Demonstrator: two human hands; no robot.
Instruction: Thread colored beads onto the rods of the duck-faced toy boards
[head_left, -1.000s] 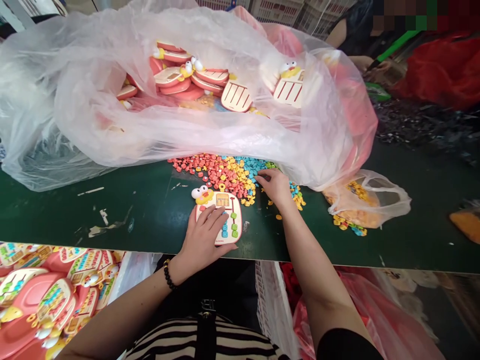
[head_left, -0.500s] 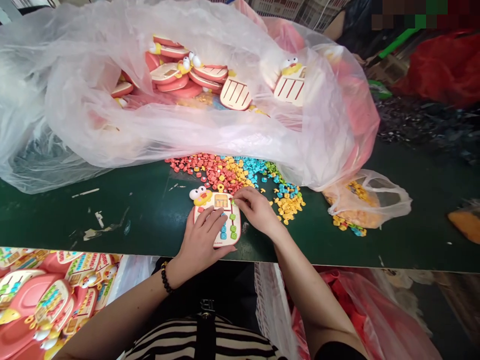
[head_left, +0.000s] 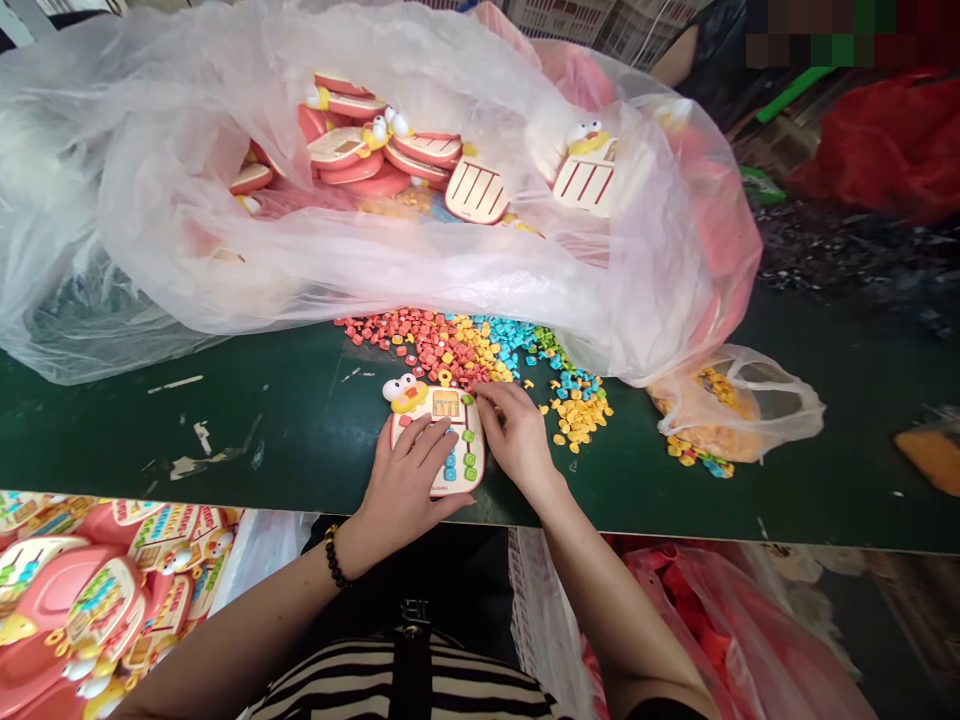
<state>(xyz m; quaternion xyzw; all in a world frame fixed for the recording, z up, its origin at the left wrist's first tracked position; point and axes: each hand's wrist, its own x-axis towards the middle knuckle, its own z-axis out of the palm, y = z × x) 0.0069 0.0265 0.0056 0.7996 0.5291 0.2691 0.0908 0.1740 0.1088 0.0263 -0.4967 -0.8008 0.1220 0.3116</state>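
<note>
A small cream toy calculator [head_left: 444, 432] with a yellow cartoon head lies on the green table [head_left: 285, 420] at its near edge. My left hand [head_left: 403, 485] lies flat on the toy, fingers spread over its buttons. My right hand [head_left: 517, 432] rests at the toy's right edge with fingertips pinched at its upper right corner; what they hold is too small to see. Just beyond the toy lies a heap of small red, yellow, blue and green button pieces [head_left: 480, 345].
A big clear plastic bag [head_left: 225, 230] of pink and cream toy shells fills the far table. A small bag [head_left: 739, 405] of orange pieces sits right. Finished toys [head_left: 97, 590] pile at lower left. A person's arm [head_left: 679, 60] shows at top right.
My right hand drew back from the button heap to the toy's upper right corner. My left hand stayed on the toy.
</note>
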